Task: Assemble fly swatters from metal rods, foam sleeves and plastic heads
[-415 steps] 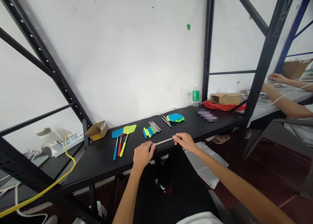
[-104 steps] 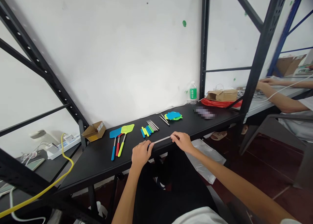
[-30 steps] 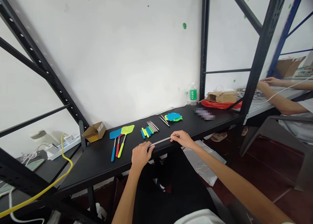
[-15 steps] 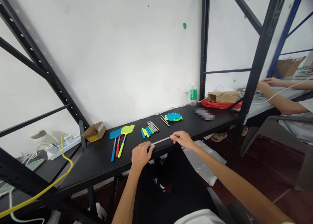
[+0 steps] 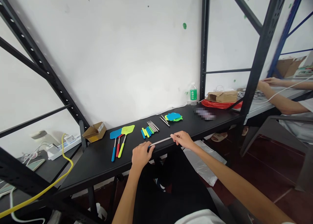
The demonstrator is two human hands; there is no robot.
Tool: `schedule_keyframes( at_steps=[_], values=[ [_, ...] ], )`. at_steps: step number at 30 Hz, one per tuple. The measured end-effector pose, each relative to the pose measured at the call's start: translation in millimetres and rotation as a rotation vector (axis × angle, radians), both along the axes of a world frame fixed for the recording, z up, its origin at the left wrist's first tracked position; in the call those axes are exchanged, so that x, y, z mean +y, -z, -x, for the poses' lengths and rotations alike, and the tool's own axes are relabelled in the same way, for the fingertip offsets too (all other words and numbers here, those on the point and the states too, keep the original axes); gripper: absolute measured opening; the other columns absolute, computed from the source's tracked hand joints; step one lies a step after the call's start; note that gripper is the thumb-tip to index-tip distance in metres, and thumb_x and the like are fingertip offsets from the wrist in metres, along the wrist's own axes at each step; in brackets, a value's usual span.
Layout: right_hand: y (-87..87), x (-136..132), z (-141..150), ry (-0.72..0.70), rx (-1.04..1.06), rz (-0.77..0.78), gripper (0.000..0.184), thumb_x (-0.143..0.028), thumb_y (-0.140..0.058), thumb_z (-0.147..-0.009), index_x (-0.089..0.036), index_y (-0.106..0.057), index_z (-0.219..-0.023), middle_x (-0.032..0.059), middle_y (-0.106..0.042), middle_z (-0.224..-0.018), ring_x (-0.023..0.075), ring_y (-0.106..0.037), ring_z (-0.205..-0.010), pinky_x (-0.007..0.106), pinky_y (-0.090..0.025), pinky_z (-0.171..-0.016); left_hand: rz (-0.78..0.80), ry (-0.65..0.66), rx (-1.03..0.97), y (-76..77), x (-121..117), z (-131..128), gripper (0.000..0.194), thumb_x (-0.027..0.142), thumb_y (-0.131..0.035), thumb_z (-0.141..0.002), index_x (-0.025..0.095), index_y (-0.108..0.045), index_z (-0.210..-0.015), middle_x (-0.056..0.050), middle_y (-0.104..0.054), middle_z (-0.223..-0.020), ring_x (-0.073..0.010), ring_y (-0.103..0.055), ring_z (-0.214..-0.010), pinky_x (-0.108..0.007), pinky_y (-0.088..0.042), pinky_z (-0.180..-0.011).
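My left hand point(image 5: 142, 154) is closed round a blue handle, of which only a bit shows at the thumb. A thin metal rod point(image 5: 160, 141) runs from that handle to my right hand point(image 5: 182, 139), which pinches its other end. Whether the rod sits inside the handle I cannot tell. Beyond my hands lie several blue, yellow and green handles point(image 5: 147, 132) beside several loose metal rods point(image 5: 153, 126). To the left rest fly swatters with a blue head point(image 5: 115, 133), a yellow-green head point(image 5: 127, 130) and a red handle point(image 5: 117, 149).
Blue and green swatter heads point(image 5: 173, 116) are stacked farther back on the black table point(image 5: 97, 165). A water bottle point(image 5: 193, 94) stands by the wall, and an open cardboard box point(image 5: 95, 132) at the left end. Another person's arm point(image 5: 276, 97) shows at right, past a shelf post point(image 5: 256, 54).
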State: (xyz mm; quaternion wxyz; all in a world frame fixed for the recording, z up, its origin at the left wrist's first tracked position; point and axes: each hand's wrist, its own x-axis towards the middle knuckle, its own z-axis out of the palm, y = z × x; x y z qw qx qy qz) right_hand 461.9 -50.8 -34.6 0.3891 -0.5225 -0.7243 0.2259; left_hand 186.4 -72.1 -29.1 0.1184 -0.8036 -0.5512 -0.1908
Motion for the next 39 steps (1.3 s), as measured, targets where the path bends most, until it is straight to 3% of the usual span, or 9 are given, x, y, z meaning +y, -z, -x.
schedule_keyframes(
  at_steps=[6,13,17,21,32,39],
  values=[
    [-1.2,-0.3,0.3,-0.005,0.023,0.028,0.054,-0.056,-0.041,-0.096,-0.02,-0.058,-0.057,-0.0025,-0.064,-0.052,0.0144,-0.061,-0.058,0.026,-0.039,-0.066,0.01,-0.003,0.006,-1.1,-0.7,-0.4,0.034,0.048,-0.037,-0.101,0.026,-0.062,-0.096,-0.001,-0.069,-0.087,-0.0179,-0.064,-0.085,-0.027,-0.029,-0.062],
    [5.6,10.6,-3.2,-0.062,0.114,0.022,0.038,-0.047,-0.047,-0.093,-0.021,-0.07,-0.077,0.0009,-0.076,-0.082,0.0176,-0.066,-0.076,0.027,-0.042,-0.07,0.004,-0.007,0.009,-1.1,-0.8,-0.9,0.033,0.047,-0.036,-0.101,0.026,-0.06,-0.096,-0.001,-0.069,-0.087,-0.0186,-0.064,-0.086,-0.027,-0.029,-0.062],
    [6.4,12.5,-4.3,-0.073,0.116,0.017,0.034,-0.044,-0.049,-0.092,-0.022,-0.071,-0.08,0.0016,-0.077,-0.09,0.0192,-0.068,-0.083,0.028,-0.044,-0.073,0.006,-0.006,0.005,-1.4,-1.2,-0.9,0.033,0.047,-0.036,-0.102,0.026,-0.061,-0.096,-0.001,-0.069,-0.089,-0.0187,-0.064,-0.087,-0.027,-0.03,-0.063],
    [1.0,5.9,-3.2,-0.049,0.063,-0.001,0.034,-0.043,-0.05,-0.092,-0.023,-0.073,-0.078,0.0004,-0.078,-0.088,0.0193,-0.07,-0.085,0.027,-0.043,-0.076,0.023,-0.014,-0.008,-2.3,-1.9,-0.9,0.034,0.048,-0.036,-0.101,0.026,-0.062,-0.097,-0.002,-0.07,-0.09,-0.0182,-0.064,-0.087,-0.026,-0.03,-0.063],
    [0.6,-0.8,1.0,-0.028,-0.085,-0.037,0.038,-0.051,-0.051,-0.092,-0.027,-0.08,-0.089,-0.0016,-0.076,-0.075,0.0166,-0.066,-0.07,0.024,-0.036,-0.063,0.033,-0.004,-0.05,-4.6,-4.6,-3.2,0.037,0.056,-0.04,-0.098,0.028,-0.064,-0.104,-0.001,-0.073,-0.097,-0.0177,-0.066,-0.085,-0.026,-0.033,-0.063],
    [-0.2,-1.5,-0.2,-0.042,-0.087,-0.029,0.036,-0.049,-0.053,-0.091,-0.027,-0.079,-0.084,-0.0026,-0.073,-0.072,0.015,-0.063,-0.066,0.024,-0.034,-0.063,0.043,-0.009,-0.074,-4.2,-4.9,-2.6,0.036,0.055,-0.043,-0.098,0.031,-0.059,-0.119,0.0,-0.073,-0.093,-0.0181,-0.067,-0.084,-0.025,-0.036,-0.066]
  ],
)
